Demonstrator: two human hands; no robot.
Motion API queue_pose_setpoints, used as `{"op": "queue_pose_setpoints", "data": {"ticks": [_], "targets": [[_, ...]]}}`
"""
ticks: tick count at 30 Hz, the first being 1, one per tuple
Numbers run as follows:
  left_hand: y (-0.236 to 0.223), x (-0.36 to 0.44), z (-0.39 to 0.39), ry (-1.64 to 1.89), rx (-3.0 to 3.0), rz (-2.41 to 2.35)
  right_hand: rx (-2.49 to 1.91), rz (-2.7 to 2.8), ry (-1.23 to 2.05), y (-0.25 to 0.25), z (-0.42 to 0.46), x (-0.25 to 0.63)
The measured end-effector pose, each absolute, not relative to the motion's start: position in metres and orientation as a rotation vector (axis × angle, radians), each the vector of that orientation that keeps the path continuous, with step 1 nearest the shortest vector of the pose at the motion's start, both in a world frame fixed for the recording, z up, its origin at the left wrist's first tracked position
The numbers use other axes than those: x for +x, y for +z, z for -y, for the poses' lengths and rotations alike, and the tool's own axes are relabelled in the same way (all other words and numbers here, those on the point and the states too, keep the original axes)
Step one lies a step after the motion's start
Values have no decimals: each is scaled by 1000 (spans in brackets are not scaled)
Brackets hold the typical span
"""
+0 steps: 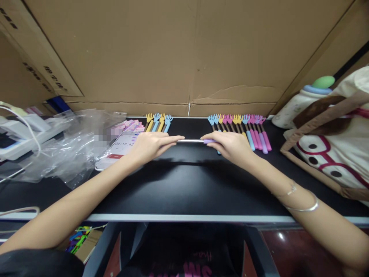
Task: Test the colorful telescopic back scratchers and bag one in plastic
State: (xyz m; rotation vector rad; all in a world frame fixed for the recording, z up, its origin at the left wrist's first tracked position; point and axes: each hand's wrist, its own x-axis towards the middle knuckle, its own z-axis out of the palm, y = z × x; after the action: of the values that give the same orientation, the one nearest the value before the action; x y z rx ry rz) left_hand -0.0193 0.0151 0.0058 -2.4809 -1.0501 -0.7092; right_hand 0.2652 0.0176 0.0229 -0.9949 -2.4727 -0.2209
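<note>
The far end of the purple-handled back scratcher [190, 141] is hidden in the left hand [152, 147], so its claw cannot be seen; the right hand [232, 147] covers much of its grip. Between the hands shows a thin, straight, shiny metal rod, lying level and raised above the black tabletop [184, 192], with a short piece of smooth purple handle at the right fingertips. Both hands are closed in a pinch, thumb against fingers, one at either end.

Beyond the left hand, yellow and blue back scratchers [158, 123] stand out in a row, claws away from the person, their lower ends partly covered. Beyond the right hand lies a longer row of blue, yellow, pink and purple ones [253, 132], some handles blocked by that hand. Left of the left hand, a phone [115, 152] is partly covered by crumpled clear plastic bags [72, 146]; part of its surroundings is pixelated. Well right of the right hand, a cloth bag [331, 154] is cut off by the view's edge.
</note>
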Motion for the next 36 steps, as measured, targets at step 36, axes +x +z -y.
{"op": "queue_pose_setpoints", "data": {"ticks": [36], "targets": [[0,-7,-6,-577,-2610,1074,-1296,2702,-271,13,-5,254]]}}
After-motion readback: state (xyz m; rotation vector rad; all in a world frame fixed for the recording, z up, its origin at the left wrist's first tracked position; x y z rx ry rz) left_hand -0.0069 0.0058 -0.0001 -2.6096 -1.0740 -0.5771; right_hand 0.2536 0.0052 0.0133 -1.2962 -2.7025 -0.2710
